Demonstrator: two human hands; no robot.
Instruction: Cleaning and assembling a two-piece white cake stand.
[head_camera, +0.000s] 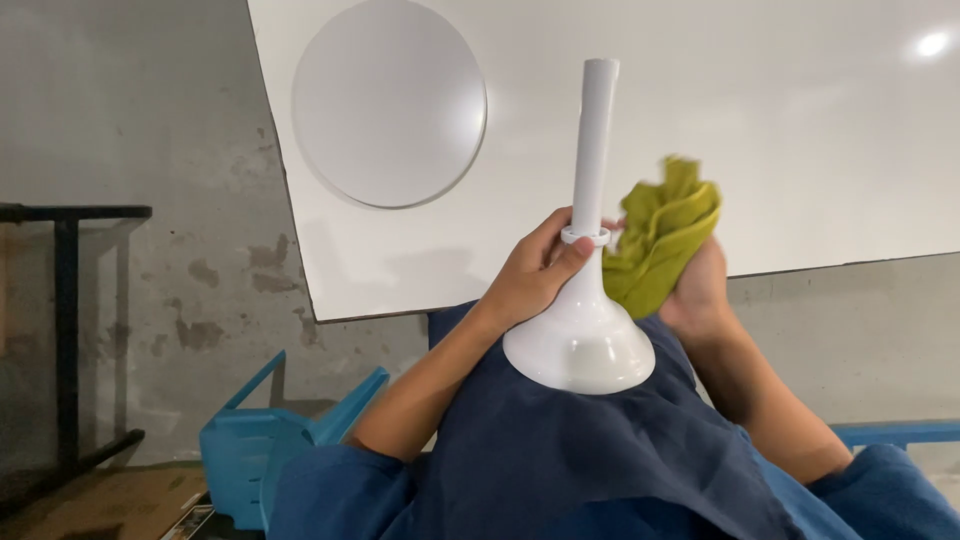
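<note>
White plastic stand piece (585, 300), with a flared round base and a tall tube, is held upright on the lap, over dark blue fabric (600, 450). Its neck is gripped by the left hand (530, 280), fingers wrapped around it just below a small ring collar. A yellow-green cloth (660, 240) is bunched in the clenched right hand (695, 290) and pressed against the neck's right side. A white round disc (390, 100) is seen on the white table (780, 130) behind. A blue plastic crate (250, 450) is seen lower left.
</note>
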